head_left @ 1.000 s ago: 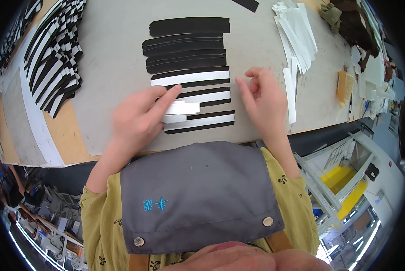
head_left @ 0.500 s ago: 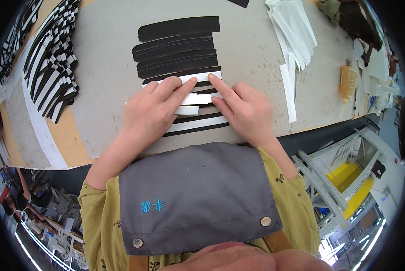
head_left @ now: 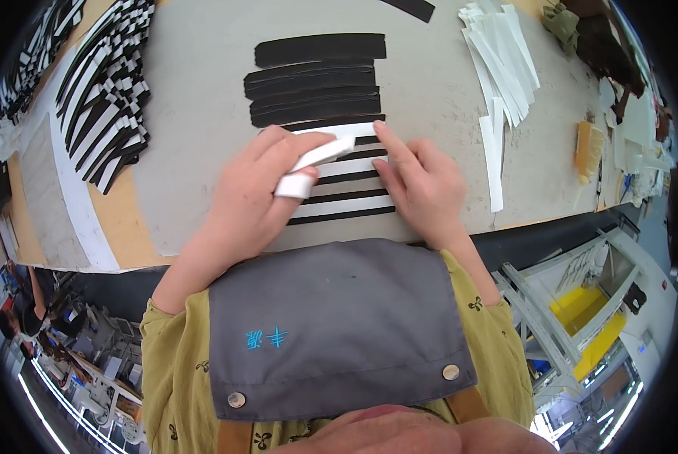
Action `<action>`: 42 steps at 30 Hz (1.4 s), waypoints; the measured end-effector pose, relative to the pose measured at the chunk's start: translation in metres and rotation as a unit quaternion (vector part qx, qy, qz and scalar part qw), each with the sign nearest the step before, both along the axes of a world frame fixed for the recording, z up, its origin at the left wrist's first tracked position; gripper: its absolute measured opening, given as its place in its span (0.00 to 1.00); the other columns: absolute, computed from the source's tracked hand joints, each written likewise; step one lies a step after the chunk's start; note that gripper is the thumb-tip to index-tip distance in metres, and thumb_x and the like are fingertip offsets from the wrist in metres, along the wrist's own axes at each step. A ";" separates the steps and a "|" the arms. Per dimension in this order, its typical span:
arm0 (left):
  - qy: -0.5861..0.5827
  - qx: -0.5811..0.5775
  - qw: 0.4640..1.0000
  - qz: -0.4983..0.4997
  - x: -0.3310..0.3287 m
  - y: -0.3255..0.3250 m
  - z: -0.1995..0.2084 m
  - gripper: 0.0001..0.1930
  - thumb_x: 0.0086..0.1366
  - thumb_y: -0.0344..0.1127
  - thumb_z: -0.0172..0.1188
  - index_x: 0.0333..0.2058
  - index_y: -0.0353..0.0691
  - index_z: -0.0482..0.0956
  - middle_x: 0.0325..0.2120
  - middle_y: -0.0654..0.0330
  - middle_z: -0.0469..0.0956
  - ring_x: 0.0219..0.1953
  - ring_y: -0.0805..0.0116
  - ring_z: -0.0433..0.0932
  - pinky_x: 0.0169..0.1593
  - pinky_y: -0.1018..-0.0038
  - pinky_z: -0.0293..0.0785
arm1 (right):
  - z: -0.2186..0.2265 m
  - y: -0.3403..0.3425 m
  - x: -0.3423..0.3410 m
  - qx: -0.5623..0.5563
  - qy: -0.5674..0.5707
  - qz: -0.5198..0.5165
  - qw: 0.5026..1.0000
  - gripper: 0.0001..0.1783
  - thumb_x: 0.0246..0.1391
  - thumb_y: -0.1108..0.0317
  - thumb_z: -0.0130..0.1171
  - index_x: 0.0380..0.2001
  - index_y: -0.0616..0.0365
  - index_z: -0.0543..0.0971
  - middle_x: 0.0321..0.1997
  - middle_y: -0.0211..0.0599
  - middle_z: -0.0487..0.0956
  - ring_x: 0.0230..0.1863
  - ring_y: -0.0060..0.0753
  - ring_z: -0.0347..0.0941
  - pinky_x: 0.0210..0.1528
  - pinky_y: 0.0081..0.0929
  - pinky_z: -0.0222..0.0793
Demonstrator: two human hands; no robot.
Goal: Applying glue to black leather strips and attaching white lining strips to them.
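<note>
Several curved black strips lie stacked up the table before me. The nearer ones, such as this black strip with a white band (head_left: 350,204), carry white bands along their middles; the far black strips (head_left: 320,51) are plain. My left hand (head_left: 250,189) is closed around a small bundle of white strips (head_left: 297,185), whose ends jut out between thumb and fingers. With its index fingertip, my right hand (head_left: 428,181) touches the right end of the farthest white band (head_left: 360,130). Its thumb is apart, near the end of the band below, and the remaining fingers are curled.
To the left lies a large pile of black-and-white strips (head_left: 104,98). Loose white strips (head_left: 505,68) lie at the right, with a yellowish block (head_left: 587,151) beyond them. A metal frame (head_left: 551,318) stands below the table's right edge.
The white strips have risen off the pieces and now tilt up in my left hand. My right index finger stays at the far band's end. The view has shifted slightly.
</note>
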State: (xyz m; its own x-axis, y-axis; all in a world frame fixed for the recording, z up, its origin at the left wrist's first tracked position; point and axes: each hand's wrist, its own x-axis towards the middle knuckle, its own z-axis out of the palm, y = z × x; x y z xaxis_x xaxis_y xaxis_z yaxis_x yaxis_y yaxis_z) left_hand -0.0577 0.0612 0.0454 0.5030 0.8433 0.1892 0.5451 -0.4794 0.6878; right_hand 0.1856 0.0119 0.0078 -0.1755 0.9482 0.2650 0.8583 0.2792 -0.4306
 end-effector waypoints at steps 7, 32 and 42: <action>-0.214 -0.538 0.813 0.061 -0.007 -0.007 0.019 0.23 0.83 0.50 0.39 0.47 0.38 0.77 0.26 0.71 0.68 0.27 0.82 0.67 0.30 0.81 0.66 | 0.027 0.004 -0.005 -0.170 0.303 -0.017 0.938 0.12 0.54 0.70 0.74 0.41 0.54 0.84 0.35 0.27 0.80 0.28 0.20 0.71 0.30 0.21 0.68; -0.257 -0.436 0.858 0.088 -0.018 -0.019 -0.005 0.10 0.77 0.41 0.58 0.42 0.40 0.77 0.29 0.69 0.77 0.33 0.81 0.73 0.39 0.80 0.70 | 0.045 0.025 -0.016 -0.385 0.619 0.012 0.684 0.08 0.61 0.77 0.62 0.39 0.57 0.74 0.37 0.31 0.81 0.41 0.21 0.79 0.45 0.21 0.75; -0.168 -0.137 0.975 -0.048 -0.020 -0.005 0.004 0.13 0.52 0.24 0.71 0.38 0.42 0.85 0.34 0.62 0.81 0.31 0.65 0.81 0.36 0.71 0.77 | 0.062 0.039 -0.017 -0.540 0.458 0.096 0.699 0.13 0.69 0.63 0.59 0.49 0.60 0.81 0.35 0.27 0.83 0.40 0.18 0.79 0.45 0.20 0.74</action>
State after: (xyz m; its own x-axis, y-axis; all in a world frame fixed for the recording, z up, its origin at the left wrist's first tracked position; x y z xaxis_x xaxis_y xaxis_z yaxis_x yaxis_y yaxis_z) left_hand -0.0772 0.0562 0.0498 0.5303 0.8375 0.1322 0.2279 -0.2910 0.9292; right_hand 0.1690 0.0507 0.0693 -0.5535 0.6640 -0.5028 0.0747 -0.5617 -0.8240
